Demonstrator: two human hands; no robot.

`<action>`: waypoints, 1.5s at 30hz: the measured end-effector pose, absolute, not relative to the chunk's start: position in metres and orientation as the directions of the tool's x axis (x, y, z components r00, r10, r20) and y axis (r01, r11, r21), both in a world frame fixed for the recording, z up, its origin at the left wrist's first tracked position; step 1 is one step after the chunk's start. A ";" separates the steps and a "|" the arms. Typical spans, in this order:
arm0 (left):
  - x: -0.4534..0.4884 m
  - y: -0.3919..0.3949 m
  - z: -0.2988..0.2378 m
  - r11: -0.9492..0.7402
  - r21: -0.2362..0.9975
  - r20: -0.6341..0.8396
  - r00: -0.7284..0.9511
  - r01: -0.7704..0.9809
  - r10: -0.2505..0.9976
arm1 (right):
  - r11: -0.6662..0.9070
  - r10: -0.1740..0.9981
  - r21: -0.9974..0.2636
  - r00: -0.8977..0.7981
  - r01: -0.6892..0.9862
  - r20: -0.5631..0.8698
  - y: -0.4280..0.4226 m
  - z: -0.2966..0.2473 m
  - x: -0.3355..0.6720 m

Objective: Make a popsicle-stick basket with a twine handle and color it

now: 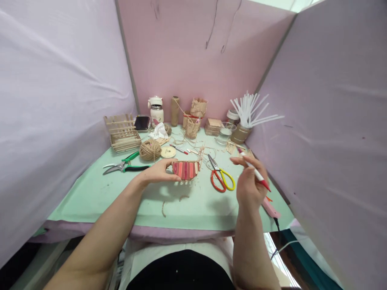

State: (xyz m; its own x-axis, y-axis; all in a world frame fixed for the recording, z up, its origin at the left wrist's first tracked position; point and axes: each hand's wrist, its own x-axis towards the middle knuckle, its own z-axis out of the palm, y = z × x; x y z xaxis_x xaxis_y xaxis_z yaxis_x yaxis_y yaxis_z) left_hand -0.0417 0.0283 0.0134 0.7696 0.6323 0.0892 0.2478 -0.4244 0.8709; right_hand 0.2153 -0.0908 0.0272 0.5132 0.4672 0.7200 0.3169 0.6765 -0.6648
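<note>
My left hand (pixel 161 171) grips the left end of a small half-round craft piece (pixel 186 170) with red, pink and cream stripes, held just above the table. Thin strands stick up from its right end. In my right hand (pixel 250 181), raised over the table's right side, is a white marker pen (pixel 256 174) with a red end, slanting down to the right. Scissors (pixel 218 173) with one red and one yellow handle lie open between my hands. Bits of twine (pixel 163 208) lie below the striped piece.
Green-handled pruning shears (pixel 125 166), a ball of twine (pixel 150 150) and a stick basket (pixel 123 135) are on the left. At the back right stand a clear cup (pixel 225 133) and a pot of white sticks (pixel 242 133). A pink corded tool (pixel 270 208) lies near the right edge.
</note>
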 end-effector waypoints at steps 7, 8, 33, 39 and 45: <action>-0.041 0.026 0.014 -0.420 0.870 0.081 0.766 0.257 0.638 | 0.546 0.766 -0.834 0.353 0.082 0.537 -0.070 0.001 0.204; -0.041 0.026 0.014 -0.424 0.867 0.082 0.766 0.260 0.637 | 0.510 0.779 -0.854 0.368 0.099 0.508 -0.069 -0.001 0.202; -0.041 0.023 0.014 -0.489 0.826 0.117 0.764 0.281 0.635 | 0.523 0.781 -0.822 0.260 0.227 0.568 -0.069 -0.006 0.183; -0.040 0.021 0.016 -0.478 0.832 0.112 0.758 0.283 0.643 | 0.495 0.782 -0.832 0.290 0.250 0.552 -0.069 -0.005 0.182; -0.039 0.020 0.018 -0.475 0.831 0.106 0.755 0.290 0.647 | 0.453 0.796 -0.853 0.312 0.259 0.518 -0.069 -0.003 0.181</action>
